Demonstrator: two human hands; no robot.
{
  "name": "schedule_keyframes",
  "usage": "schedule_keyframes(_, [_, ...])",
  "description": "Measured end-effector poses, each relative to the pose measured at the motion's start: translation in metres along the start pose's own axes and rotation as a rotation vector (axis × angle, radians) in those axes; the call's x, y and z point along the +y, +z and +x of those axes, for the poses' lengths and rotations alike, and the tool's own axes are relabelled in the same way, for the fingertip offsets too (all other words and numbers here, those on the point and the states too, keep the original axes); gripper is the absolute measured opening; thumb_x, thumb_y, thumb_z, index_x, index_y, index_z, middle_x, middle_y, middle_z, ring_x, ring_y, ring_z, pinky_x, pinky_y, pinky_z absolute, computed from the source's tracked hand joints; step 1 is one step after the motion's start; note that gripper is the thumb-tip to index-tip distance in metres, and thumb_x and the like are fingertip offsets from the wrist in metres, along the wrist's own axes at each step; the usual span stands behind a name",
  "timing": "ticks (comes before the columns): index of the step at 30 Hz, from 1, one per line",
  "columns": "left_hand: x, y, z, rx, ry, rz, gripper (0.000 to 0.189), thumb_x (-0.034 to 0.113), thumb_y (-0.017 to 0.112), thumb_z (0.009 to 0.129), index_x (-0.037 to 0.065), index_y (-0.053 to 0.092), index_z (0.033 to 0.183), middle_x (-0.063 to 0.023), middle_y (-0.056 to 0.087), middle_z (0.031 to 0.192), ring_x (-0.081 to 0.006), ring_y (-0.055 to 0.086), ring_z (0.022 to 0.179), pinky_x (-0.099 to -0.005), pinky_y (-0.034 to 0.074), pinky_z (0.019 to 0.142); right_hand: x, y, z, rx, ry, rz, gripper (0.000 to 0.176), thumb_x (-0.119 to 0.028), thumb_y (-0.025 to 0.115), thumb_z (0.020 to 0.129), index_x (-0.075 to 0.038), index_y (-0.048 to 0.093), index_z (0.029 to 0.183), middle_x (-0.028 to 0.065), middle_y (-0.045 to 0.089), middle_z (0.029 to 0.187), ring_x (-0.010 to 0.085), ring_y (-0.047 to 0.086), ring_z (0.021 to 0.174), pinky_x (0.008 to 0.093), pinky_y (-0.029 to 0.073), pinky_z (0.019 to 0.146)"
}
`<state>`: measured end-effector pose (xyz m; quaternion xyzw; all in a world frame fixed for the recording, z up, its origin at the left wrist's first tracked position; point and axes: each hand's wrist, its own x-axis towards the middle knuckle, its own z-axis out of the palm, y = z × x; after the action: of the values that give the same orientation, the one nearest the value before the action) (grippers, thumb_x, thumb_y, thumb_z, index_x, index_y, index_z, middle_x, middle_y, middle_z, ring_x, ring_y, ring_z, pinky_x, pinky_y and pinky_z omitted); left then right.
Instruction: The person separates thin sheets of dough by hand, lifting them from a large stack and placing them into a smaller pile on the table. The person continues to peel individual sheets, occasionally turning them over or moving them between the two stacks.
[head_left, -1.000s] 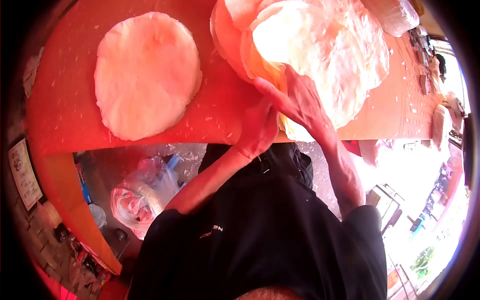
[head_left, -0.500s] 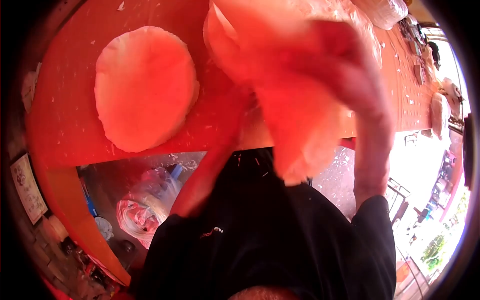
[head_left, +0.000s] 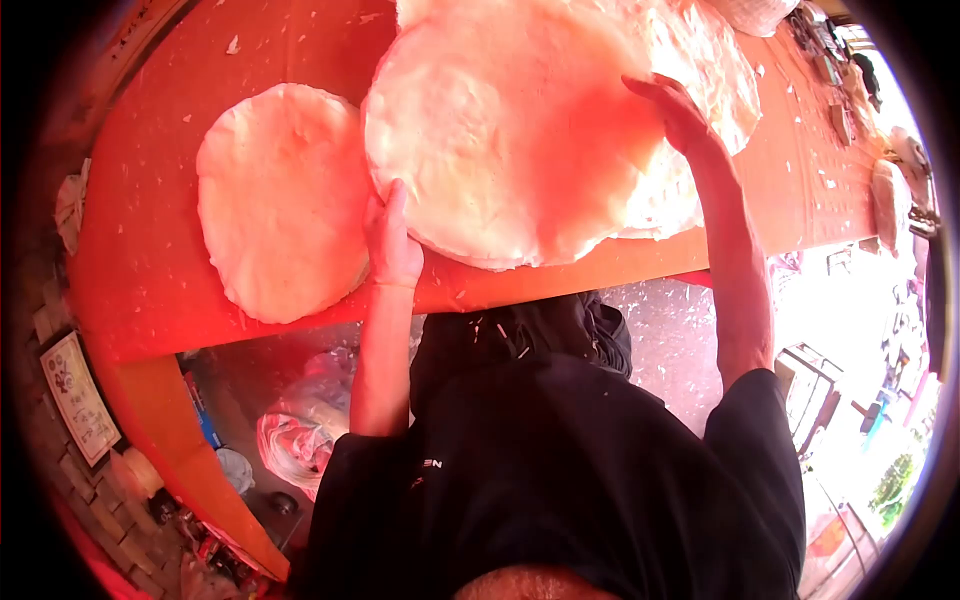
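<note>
A large pale, roughly round, flat piece (head_left: 500, 130) lies at the front edge of the red table, tinted pink by the light. My left hand (head_left: 392, 235) grips its lower left edge, thumb on top and fingers partly hidden beneath. At the piece's right side my right hand (head_left: 672, 108) has its fingers apart, resting on or just over the edge; contact is hard to tell. Beside my left hand lies a smaller pale round piece (head_left: 283, 200). More crumpled pale material (head_left: 710, 75) spreads under and behind the large piece on the right.
White scraps dot the red table (head_left: 130, 240). A clear plastic bag (head_left: 300, 430) sits on the floor below, left of my body. White bundles (head_left: 890, 205) and small items line the table's far right. A framed sheet (head_left: 78, 398) stands at the far left.
The large piece, folded and hanging over the table edge before, now lies spread out flat. My left hand has moved up and left to its edge; my right hand is at its right side.
</note>
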<state>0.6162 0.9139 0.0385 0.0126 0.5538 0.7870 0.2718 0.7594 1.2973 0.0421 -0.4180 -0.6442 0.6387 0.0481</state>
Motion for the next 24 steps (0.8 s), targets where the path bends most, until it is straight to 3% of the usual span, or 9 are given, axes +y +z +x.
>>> schedule_keyframes(1, [-0.001, 0.003, -0.002, 0.029, -0.008, -0.028, 0.052, 0.008, 0.051, 0.095, 0.002, 0.035, 0.144, -0.0087, 0.045, 0.142, -0.0216, 0.046, 0.127, -0.0356, 0.040, 0.105, -0.001, 0.007, -0.009, 0.224, -0.044, -0.112, 0.042, -0.029, 0.068, 0.087, -0.003, 0.060, 0.119, 0.0067, 0.064, 0.107, 0.0170, 0.058, 0.106, 0.0338, 0.047, 0.087])
schedule_keyframes(2, [0.000, 0.010, -0.004, 0.014, 0.024, 0.008, 0.052, 0.008, 0.052, 0.095, 0.004, 0.035, 0.144, -0.0083, 0.046, 0.141, -0.0211, 0.047, 0.126, -0.0347, 0.041, 0.104, -0.040, 0.029, -0.043, 0.278, 0.159, -0.202, 0.040, -0.030, 0.068, 0.085, -0.004, 0.062, 0.115, 0.0071, 0.062, 0.113, 0.0162, 0.056, 0.108, 0.0325, 0.047, 0.088])
schedule_keyframes(5, [-0.018, 0.009, 0.010, 0.075, 0.170, 0.190, 0.051, 0.008, 0.053, 0.094, 0.002, 0.037, 0.142, -0.0089, 0.047, 0.140, -0.0215, 0.047, 0.126, -0.0344, 0.042, 0.103, -0.010, 0.020, -0.027, 0.123, -0.079, -0.103, 0.067, -0.040, 0.075, 0.076, 0.001, 0.055, 0.124, 0.0095, 0.065, 0.104, 0.0193, 0.060, 0.098, 0.0334, 0.047, 0.085])
schedule_keyframes(7, [-0.028, 0.007, 0.018, 0.164, 0.066, 0.218, 0.051, 0.010, 0.055, 0.094, 0.000, 0.038, 0.140, -0.0101, 0.048, 0.138, -0.0211, 0.048, 0.125, -0.0339, 0.041, 0.103, -0.006, 0.009, -0.019, -0.033, -0.206, -0.027, 0.046, -0.032, 0.072, 0.080, 0.002, 0.064, 0.109, 0.0074, 0.068, 0.091, 0.0179, 0.064, 0.084, 0.0315, 0.051, 0.074])
schedule_keyframes(8, [-0.032, 0.002, 0.016, 0.243, -0.032, 0.238, 0.051, 0.013, 0.057, 0.093, -0.002, 0.039, 0.139, -0.0113, 0.049, 0.136, -0.0207, 0.049, 0.124, -0.0333, 0.041, 0.104, -0.009, 0.004, -0.015, -0.135, -0.093, 0.005, 0.031, -0.026, 0.072, 0.083, -0.003, 0.068, 0.104, 0.0039, 0.069, 0.089, 0.0144, 0.064, 0.079, 0.0287, 0.051, 0.073])
schedule_keyframes(11, [-0.013, 0.002, 0.014, 0.059, -0.137, -0.068, 0.050, 0.010, 0.058, 0.092, -0.001, 0.042, 0.138, -0.0107, 0.051, 0.136, -0.0223, 0.048, 0.126, -0.0342, 0.043, 0.103, -0.010, 0.008, -0.017, 0.047, -0.001, -0.017, 0.028, -0.022, 0.072, 0.083, -0.002, 0.068, 0.101, 0.0056, 0.069, 0.090, 0.0145, 0.065, 0.077, 0.0273, 0.052, 0.072])
schedule_keyframes(17, [-0.023, -0.002, -0.016, 0.093, -0.065, 0.049, 0.056, 0.000, 0.063, 0.080, -0.004, 0.046, 0.133, -0.0119, 0.053, 0.132, -0.0216, 0.052, 0.119, -0.0325, 0.041, 0.101, 0.021, 0.014, -0.032, 0.108, 0.005, 0.238, 0.031, -0.015, 0.075, 0.079, 0.002, 0.066, 0.104, 0.0088, 0.069, 0.089, 0.0154, 0.066, 0.076, 0.0286, 0.054, 0.068])
schedule_keyframes(19, [-0.005, 0.012, -0.020, 0.039, 0.046, 0.060, 0.053, -0.001, 0.063, 0.080, -0.005, 0.048, 0.131, -0.0122, 0.056, 0.127, -0.0218, 0.054, 0.116, -0.0322, 0.042, 0.100, -0.013, 0.022, -0.065, 0.157, -0.025, 0.157, 0.030, -0.013, 0.073, 0.079, 0.002, 0.066, 0.105, 0.0100, 0.069, 0.091, 0.0166, 0.067, 0.077, 0.0291, 0.055, 0.069])
schedule_keyframes(24, [-0.005, -0.011, -0.007, 0.099, -0.091, -0.159, 0.046, -0.002, 0.061, 0.081, -0.004, 0.051, 0.126, -0.0106, 0.060, 0.121, -0.0211, 0.057, 0.110, -0.0338, 0.045, 0.099, -0.012, -0.004, -0.066, -0.077, 0.039, 0.196, 0.031, -0.012, 0.071, 0.078, 0.002, 0.066, 0.104, 0.0082, 0.068, 0.087, 0.0152, 0.064, 0.071, 0.0285, 0.052, 0.063])
